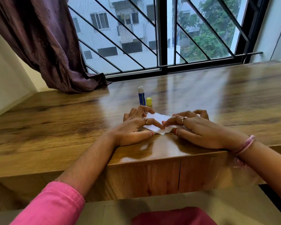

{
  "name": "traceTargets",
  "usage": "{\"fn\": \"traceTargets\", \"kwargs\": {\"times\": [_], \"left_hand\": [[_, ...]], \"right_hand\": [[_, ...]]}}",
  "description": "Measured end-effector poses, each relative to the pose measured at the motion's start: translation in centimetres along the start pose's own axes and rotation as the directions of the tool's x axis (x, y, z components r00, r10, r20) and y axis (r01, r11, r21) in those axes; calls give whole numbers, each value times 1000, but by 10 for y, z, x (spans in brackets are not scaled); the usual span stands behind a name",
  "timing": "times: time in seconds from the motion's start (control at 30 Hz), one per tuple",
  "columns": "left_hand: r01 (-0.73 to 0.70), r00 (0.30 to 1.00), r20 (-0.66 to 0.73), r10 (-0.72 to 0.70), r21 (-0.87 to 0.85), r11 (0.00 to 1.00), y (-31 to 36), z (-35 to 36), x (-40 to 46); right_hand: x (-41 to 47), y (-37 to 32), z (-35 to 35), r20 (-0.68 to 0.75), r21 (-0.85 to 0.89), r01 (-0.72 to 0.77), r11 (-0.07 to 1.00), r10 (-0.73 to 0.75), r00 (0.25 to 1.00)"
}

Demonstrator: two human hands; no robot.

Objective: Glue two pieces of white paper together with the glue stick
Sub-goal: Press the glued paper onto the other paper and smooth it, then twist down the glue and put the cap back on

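Both hands, left hand (133, 127) and right hand (196, 129), press flat, fingers spread, gripping nothing, on white paper (159, 123). The uncapped glue stick (141, 96) stands behind on the worktop (55, 114).

Soft, overcast daylight is coming in through the far window (161, 34), laying pale glare streaks across the glossy wooden table (234, 88). Near edges are blurring, especially the right forearm (266, 168). Wide-angle distortion is bending the table's edges, and shadows are staying faint.
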State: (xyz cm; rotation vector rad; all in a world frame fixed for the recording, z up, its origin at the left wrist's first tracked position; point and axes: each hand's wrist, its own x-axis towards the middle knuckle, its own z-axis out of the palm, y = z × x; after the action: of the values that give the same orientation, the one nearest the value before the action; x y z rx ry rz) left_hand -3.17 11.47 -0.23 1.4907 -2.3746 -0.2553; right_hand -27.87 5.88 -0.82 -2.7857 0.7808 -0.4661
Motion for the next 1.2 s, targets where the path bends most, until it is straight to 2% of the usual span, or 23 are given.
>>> {"fn": "traceTargets", "kwargs": {"times": [0.1, 0.17, 0.23, 0.3, 0.37, 0.43, 0.5, 0.6, 0.7, 0.8, 0.9, 1.0, 1.2], "left_hand": [[21, 993, -113, -29, -73, 997, -2, 0, -1], [50, 954, -285, -92, -150, 987, -4, -2, 0], [88, 855, -486, -183, -212, 973, -9, -4, 1], [175, 741, -585, -330, -306, 936, -18, -6, 4], [291, 679, -530, -508, -442, 849, -28, -8, 6], [402, 684, -376, -625, -520, 753, -36, -8, 9], [476, 716, -277, -641, -477, 738, -39, -9, 12], [501, 739, -237, -630, -431, 750, -40, -9, 15], [523, 734, -199, -650, -446, 726, -42, -11, 16], [601, 708, -46, -705, -484, 635, -44, -19, 23], [680, 662, 86, -744, -485, 550, -44, -26, 33], [645, 678, 38, -734, -510, 569, -45, -21, 41], [581, 702, -138, -699, -457, 673, -43, -9, 45]], "right_hand": [[-1, 0, 2, -55, -50, -40, 998, 37, 998], [-2, -1, 4, -155, -158, -71, 985, 47, 987], [-3, 1, 4, -236, -236, -128, 963, 71, 969], [-3, 2, 4, -277, -253, -180, 951, 108, 955], [-3, 4, 5, -296, -257, -229, 939, 150, 944], [-3, 8, 5, -311, -255, -286, 924, 201, 929], [-2, 13, 4, -333, -217, -372, 903, 289, 897], [1, 23, 4, -303, -101, -481, 871, 433, 849], [5, 31, 4, -237, -8, -529, 848, 513, 825], [7, 36, 2, -211, 96, -538, 837, 546, 811], [5, 35, -4, -221, 296, -497, 816, 565, 795], [1, 30, -7, -250, 344, -496, 797, 587, 770], [-3, 22, -8, -279, 371, -429, 823, 540, 794]]}}
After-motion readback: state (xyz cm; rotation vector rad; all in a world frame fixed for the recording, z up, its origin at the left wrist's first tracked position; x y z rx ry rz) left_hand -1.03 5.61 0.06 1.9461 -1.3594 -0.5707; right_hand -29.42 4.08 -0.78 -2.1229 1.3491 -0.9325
